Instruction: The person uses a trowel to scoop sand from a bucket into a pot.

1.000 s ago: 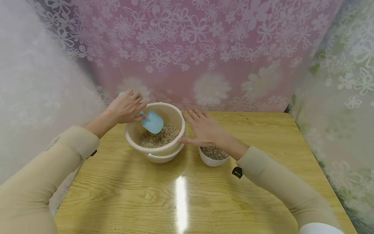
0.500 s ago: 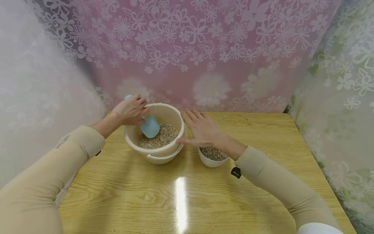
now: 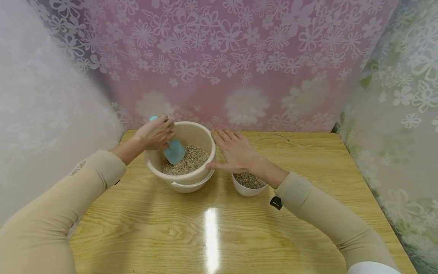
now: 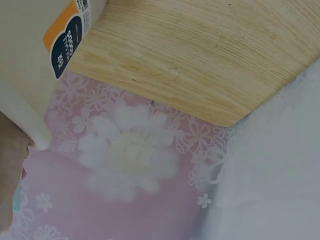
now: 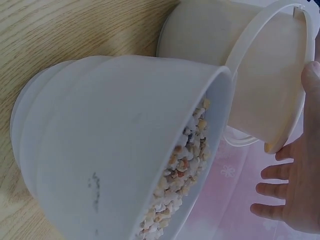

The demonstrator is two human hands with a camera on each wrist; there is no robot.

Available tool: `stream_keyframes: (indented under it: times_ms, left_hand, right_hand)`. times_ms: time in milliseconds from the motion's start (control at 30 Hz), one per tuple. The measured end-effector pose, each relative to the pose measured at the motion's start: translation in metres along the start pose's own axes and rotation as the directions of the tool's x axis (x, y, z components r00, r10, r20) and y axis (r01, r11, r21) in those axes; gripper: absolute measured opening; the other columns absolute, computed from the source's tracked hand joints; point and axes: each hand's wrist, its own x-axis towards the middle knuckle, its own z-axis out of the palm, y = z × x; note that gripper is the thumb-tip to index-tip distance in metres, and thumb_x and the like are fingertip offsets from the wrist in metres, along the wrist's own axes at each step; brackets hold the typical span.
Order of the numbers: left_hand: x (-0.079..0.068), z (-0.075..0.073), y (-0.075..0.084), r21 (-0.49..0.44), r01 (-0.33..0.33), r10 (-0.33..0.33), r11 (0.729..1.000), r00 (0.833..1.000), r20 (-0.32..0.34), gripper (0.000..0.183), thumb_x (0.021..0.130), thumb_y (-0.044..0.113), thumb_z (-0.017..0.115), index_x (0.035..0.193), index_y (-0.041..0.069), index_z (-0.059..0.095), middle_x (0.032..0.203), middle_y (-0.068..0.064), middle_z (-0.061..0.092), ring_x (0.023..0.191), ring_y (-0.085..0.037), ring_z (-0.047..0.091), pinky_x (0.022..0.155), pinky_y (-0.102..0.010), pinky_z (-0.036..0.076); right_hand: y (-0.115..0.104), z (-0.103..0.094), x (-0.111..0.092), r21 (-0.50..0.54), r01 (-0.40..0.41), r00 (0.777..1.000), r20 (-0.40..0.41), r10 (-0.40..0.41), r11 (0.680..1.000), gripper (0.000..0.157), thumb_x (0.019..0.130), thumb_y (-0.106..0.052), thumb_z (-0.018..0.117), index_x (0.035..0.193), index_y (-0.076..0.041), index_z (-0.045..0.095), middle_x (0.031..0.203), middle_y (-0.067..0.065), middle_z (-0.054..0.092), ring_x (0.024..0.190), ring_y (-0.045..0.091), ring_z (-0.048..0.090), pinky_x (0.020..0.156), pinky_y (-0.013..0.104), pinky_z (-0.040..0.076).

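My left hand (image 3: 155,133) grips the handle of a light blue scoop (image 3: 174,152) over the left side of a cream bucket (image 3: 182,177). The scoop's blade dips against the gravel (image 3: 193,158) in the bucket, its front edge hard to make out. Fingers spread straight, my right hand (image 3: 236,152) rests its thumb and fingertips on the bucket's right rim. Below that hand and wrist stands a white bowl (image 3: 248,191) filled with small mixed stones (image 5: 187,165). In the left wrist view only a sliver of the left hand (image 4: 10,170) shows beside the bucket.
The bucket's white bail handle (image 3: 193,186) hangs down at its front. Everything stands on a wood-grain table (image 3: 164,232), with a pink floral curtain (image 3: 219,76) behind and pale sheets at both sides. A printed label (image 4: 67,45) is on the bucket's outer wall.
My left hand has moved right and down, taking the scoop's blade lower into the bucket, toward the gravel. The right hand stays at the rim.
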Motion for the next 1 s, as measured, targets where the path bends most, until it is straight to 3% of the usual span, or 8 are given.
stream_keyframes:
  times_ms: [100,267,500,767,1000]
  left_hand:
    - [0.002,-0.001,0.004,0.009,-0.002,0.002,1.000,1.000,0.012,0.062,0.099,0.072,0.051,0.106,0.012,0.065,0.104,-0.014,0.071,0.101,-0.032,0.059,0.092,-0.044,0.048]
    - [0.010,-0.006,0.013,-0.040,-0.019,0.021,0.999,0.999,0.046,0.059,0.100,0.070,0.051,0.105,0.013,0.064,0.096,-0.009,0.067,0.089,-0.025,0.053,0.085,-0.038,0.044]
    - [0.013,-0.009,0.021,-0.076,0.008,-0.003,0.997,0.998,0.070,0.058,0.100,0.070,0.053,0.100,0.013,0.065,0.095,-0.008,0.066,0.087,-0.025,0.053,0.087,-0.039,0.045]
    - [0.014,-0.003,0.033,-0.202,0.100,-0.096,0.974,0.995,0.029,0.058,0.098,0.071,0.056,0.090,0.014,0.059,0.084,-0.003,0.065,0.079,-0.024,0.048,0.079,-0.038,0.040]
    - [0.012,-0.001,0.036,-0.310,0.136,-0.110,0.941,0.989,0.100,0.055,0.099,0.068,0.056,0.093,0.014,0.060,0.083,-0.004,0.063,0.078,-0.024,0.043,0.075,-0.036,0.036]
  right_hand:
    - [0.000,0.000,0.000,-0.001,0.001,1.000,0.003,-0.001,1.000,0.115,0.091,-0.089,0.041,0.170,-0.011,0.013,0.177,0.017,0.020,0.162,0.039,0.028,0.129,0.057,0.032]
    - [0.001,0.000,0.000,0.017,0.009,1.000,-0.018,-0.009,1.000,0.117,0.089,-0.091,0.040,0.170,-0.011,0.015,0.176,0.018,0.023,0.160,0.041,0.031,0.126,0.059,0.035]
    - [0.002,0.001,0.001,0.020,0.023,0.999,-0.037,-0.022,1.000,0.127,0.082,-0.102,0.014,0.169,-0.010,0.017,0.174,0.019,0.027,0.159,0.041,0.034,0.126,0.059,0.036]
    - [0.001,-0.001,0.001,0.004,0.014,1.000,-0.014,-0.014,1.000,0.116,0.090,-0.090,0.041,0.170,-0.010,0.015,0.176,0.018,0.023,0.161,0.040,0.030,0.128,0.058,0.034]
    - [0.002,0.001,0.001,-0.005,0.015,1.000,-0.006,-0.015,1.000,0.124,0.084,-0.100,0.020,0.170,-0.010,0.012,0.176,0.018,0.022,0.161,0.041,0.030,0.127,0.058,0.035]
